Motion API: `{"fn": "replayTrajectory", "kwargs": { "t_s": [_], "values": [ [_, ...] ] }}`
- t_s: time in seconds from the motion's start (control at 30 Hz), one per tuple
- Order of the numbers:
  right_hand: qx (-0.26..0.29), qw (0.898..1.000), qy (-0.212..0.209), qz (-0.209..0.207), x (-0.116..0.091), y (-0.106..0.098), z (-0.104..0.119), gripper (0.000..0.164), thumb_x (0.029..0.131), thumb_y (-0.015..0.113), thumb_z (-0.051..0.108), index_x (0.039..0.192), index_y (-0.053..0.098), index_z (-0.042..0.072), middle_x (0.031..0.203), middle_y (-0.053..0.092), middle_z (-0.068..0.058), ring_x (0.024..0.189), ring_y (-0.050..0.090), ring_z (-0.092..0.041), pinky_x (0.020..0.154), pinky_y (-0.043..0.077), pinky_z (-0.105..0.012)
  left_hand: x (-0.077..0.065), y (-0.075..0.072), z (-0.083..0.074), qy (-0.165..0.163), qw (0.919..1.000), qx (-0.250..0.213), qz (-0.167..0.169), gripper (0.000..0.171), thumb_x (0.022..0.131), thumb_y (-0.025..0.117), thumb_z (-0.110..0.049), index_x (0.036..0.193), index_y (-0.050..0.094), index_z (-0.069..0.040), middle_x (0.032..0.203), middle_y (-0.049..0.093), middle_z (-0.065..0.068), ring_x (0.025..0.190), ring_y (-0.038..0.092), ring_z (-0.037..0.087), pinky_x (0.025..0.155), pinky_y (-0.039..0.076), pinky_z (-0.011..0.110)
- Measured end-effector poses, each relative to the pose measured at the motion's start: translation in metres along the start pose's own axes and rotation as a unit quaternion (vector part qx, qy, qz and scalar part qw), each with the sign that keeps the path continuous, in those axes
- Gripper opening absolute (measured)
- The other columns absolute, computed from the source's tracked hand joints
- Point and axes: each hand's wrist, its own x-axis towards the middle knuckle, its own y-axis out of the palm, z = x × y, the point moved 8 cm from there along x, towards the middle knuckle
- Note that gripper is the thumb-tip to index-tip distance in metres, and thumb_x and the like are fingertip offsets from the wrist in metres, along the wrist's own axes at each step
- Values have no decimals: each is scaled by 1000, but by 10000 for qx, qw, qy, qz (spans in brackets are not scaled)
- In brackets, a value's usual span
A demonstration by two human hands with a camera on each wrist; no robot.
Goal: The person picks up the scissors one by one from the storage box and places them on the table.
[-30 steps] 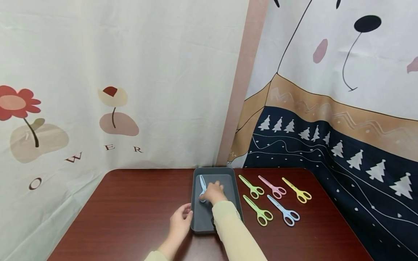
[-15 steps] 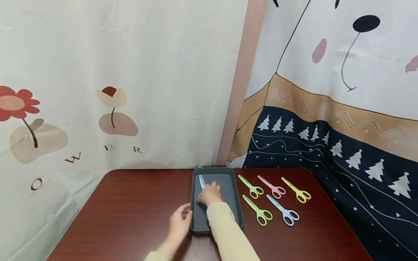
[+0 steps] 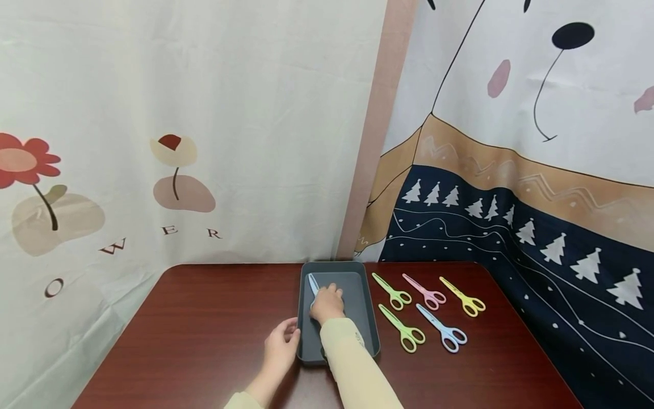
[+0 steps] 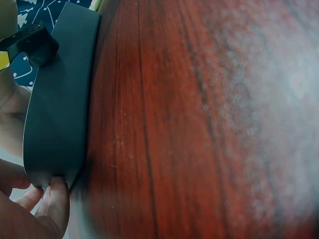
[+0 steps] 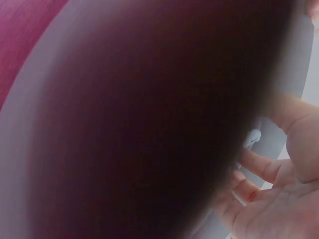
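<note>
A grey tray (image 3: 351, 284) lies on the table, with light-blue scissors (image 3: 312, 282) along its left side, blades pointing away. My right hand (image 3: 327, 304) is over their handles, which it mostly hides; thumb and fingers come together there. In the right wrist view a pale bit of handle (image 5: 254, 136) shows between thumb and fingers. At the tray's outer left wall, my left hand (image 3: 278, 346) rests with relaxed fingers. In the left wrist view its fingertips (image 4: 59, 185) touch the end of that wall.
Right of the tray lie two green scissors (image 3: 406, 333), pink scissors (image 3: 423, 291), yellow scissors (image 3: 462, 296) and a second light-blue pair (image 3: 440, 327). The brown table (image 3: 219, 318) meets printed curtains (image 3: 255, 142) at its far edge. A dark blur fills much of the right wrist view.
My right hand has shifted slightly left over the handles, and the scissors in the tray have turned a little. My left hand has stayed at the tray's side.
</note>
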Motion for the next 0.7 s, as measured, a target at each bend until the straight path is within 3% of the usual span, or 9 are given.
{"fn": "replayTrajectory", "kwargs": {
  "t_s": [0.7],
  "values": [
    [-113,9995,157,252,-2,-10,-5,63,59,88,23,110,62,-3,107,53,-22,97,48,-35,82,51,-45,0,1,3,-90,10000,-37,17,27,88,61,-5,114,63,0,97,67,14,86,68,25,70,57,33]
  ]
}}
